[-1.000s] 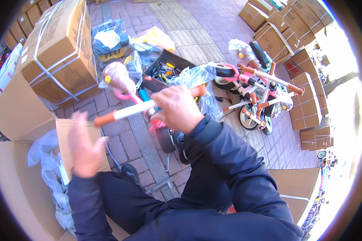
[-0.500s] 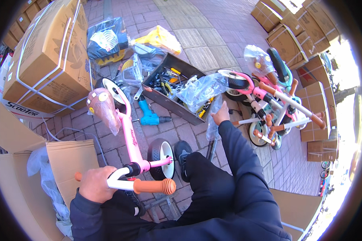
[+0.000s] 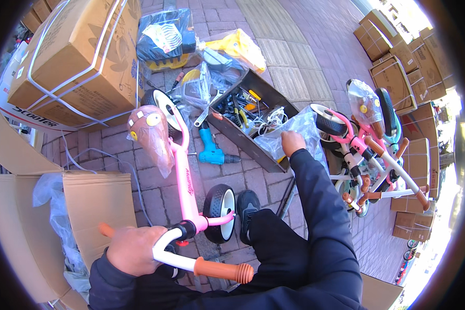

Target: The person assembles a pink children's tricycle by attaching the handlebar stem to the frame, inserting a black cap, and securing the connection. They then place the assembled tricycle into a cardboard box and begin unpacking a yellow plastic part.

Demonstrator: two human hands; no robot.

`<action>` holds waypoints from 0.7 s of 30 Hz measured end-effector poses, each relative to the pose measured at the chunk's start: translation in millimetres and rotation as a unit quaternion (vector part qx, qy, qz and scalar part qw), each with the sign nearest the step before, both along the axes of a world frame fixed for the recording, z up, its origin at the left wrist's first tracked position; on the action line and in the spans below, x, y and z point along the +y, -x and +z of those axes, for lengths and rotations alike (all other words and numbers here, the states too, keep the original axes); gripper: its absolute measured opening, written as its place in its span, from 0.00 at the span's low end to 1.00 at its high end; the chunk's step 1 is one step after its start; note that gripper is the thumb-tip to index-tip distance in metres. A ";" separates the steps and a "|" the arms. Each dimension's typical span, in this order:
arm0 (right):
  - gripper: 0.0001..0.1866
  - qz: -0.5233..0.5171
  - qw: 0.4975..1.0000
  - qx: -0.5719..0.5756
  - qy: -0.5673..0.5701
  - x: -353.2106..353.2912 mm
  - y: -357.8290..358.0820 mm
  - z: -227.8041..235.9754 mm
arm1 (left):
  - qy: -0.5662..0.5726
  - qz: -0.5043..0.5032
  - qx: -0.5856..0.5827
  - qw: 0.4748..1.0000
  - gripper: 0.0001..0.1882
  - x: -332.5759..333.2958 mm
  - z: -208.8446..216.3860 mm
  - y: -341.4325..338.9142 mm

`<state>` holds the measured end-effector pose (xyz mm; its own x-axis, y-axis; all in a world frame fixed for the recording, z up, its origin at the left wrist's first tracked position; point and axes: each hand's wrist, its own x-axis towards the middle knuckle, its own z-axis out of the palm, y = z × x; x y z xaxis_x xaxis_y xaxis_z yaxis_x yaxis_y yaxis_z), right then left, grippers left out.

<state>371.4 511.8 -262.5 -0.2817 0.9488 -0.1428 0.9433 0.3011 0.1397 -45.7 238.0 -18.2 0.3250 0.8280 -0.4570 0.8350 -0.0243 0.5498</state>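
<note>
My left hand [image 3: 137, 250] is closed around the white handlebar [image 3: 163, 248] of a pink balance bike [image 3: 183, 183], which has orange grips and black-and-white wheels. A brown seat [image 3: 152, 132] with cartoon eyes, wrapped in clear plastic, sits on the bike's far end. Farther off, my right hand [image 3: 293, 142] is closed on a clear plastic bag [image 3: 299, 129] over the right end of a dark metal toolbox [image 3: 245, 138]; its fingertips are partly hidden. Pliers, screwdrivers and a white cable [image 3: 271, 120] lie in the box.
A teal power drill [image 3: 212, 147] lies on the brick paving beside the toolbox. Several small bikes [image 3: 380, 160] are heaped at the right. A large strapped carton [image 3: 77, 62] and an opened cardboard box [image 3: 101, 206] stand left. Yellow parts in plastic [image 3: 237, 49] lie beyond.
My right hand has moved the plastic bag at the toolbox's right end, uncovering the white cable. My left hand keeps its hold on the handlebar. The whole view has shifted slightly.
</note>
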 end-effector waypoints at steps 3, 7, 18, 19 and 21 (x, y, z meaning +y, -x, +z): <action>0.07 -0.005 0.993 0.020 -0.115 -10.0 14.2 40.4 | -0.003 -0.001 -0.030 1.000 0.29 -4.9 -1.5 3.7; 0.05 0.139 0.925 0.228 -0.270 -36.5 58.3 150.5 | -0.010 0.019 -0.092 0.996 0.55 -7.7 -6.8 14.6; 0.11 0.390 0.809 0.375 0.229 -178.7 205.0 268.0 | -0.295 0.121 -0.182 0.930 0.37 -1.2 -42.6 -20.7; 0.11 0.369 0.833 0.323 0.258 -181.6 204.7 277.6 | -0.297 0.101 -0.186 0.931 0.31 0.0 -43.8 -20.5; 0.22 0.299 0.868 0.275 0.285 -202.2 189.6 300.8 | -0.297 0.103 -0.180 0.932 0.12 2.7 -45.8 -27.6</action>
